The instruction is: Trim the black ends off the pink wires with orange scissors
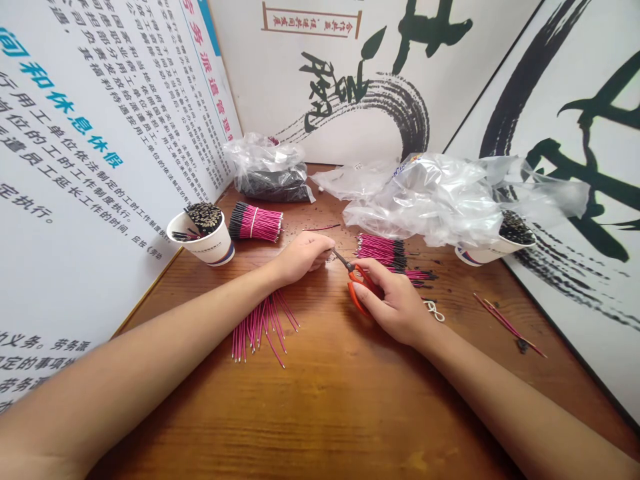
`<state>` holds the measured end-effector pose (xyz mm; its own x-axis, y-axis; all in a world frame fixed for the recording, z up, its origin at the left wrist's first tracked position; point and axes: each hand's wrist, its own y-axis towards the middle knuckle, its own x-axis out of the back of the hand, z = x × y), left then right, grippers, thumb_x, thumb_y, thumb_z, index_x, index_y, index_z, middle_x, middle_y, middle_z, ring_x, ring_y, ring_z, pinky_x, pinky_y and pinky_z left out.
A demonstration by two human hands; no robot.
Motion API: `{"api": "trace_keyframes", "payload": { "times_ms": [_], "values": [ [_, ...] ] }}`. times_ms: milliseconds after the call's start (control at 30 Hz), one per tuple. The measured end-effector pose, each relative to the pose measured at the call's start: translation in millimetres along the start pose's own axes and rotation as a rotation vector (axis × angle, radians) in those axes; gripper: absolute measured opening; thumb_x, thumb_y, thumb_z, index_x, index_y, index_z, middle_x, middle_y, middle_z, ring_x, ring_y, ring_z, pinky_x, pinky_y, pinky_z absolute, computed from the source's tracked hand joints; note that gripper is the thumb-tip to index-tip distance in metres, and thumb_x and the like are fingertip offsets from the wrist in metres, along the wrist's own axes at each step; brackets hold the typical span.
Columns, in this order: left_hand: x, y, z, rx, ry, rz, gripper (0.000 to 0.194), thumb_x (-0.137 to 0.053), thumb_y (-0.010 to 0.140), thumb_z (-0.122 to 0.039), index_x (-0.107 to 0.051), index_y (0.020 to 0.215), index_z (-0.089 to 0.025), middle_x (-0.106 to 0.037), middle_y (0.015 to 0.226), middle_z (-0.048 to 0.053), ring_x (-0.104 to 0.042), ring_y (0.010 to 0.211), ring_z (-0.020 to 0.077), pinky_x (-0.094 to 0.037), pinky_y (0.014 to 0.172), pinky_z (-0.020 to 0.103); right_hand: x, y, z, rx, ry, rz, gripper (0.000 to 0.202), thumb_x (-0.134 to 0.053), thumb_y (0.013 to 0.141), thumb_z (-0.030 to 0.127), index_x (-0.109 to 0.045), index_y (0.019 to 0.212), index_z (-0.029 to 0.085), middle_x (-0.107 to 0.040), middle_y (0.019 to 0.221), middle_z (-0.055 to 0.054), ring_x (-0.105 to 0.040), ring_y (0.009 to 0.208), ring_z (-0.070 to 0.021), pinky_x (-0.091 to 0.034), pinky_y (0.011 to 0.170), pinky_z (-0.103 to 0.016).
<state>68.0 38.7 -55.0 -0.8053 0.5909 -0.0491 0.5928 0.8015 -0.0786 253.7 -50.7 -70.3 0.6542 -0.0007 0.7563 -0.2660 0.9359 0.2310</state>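
My right hand (395, 300) is wrapped round orange-handled scissors (358, 288), whose dark blades point up and left. The blade tips meet the fingertips of my left hand (303, 257). That hand is closed in a pinch, and whatever lies between its fingers is too small or hidden to name. Under my left forearm, loose magenta wires (265, 320) with bare silvery ends fan out on the table. Just beyond the scissors lies a pile of magenta wires with black ends (380, 251). A tied bundle of similar wires (257, 223) sits past my left wrist.
Paper cups stand at left (213, 248) and right (477, 253), holding black-tipped pieces. Clear plastic bags (425, 200) cover the back right; another bag with dark contents (273, 181) is at back left. A white string (434, 311) and stray wires (505, 321) lie on the wooden table (310, 413). Printed panels enclose it.
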Motion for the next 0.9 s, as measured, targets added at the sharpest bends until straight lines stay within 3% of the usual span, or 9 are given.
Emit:
{"api": "trace_keyframes", "payload": {
  "times_ms": [900],
  "values": [
    [0.9,0.2,0.9,0.002,-0.006,0.006,0.04,-0.038,0.09,-0.012,-0.028,0.052,-0.019,-0.023,0.047,-0.007,-0.018,0.042,0.0054,-0.017,0.043,0.02,0.4,-1.5,-0.8,0.006,0.016,-0.007,0.027,-0.048,0.095,0.034,-0.057,0.114,0.018,-0.059,0.072,0.003,-0.054,0.062,-0.0131,-0.037,0.062,-0.024]
  ]
}}
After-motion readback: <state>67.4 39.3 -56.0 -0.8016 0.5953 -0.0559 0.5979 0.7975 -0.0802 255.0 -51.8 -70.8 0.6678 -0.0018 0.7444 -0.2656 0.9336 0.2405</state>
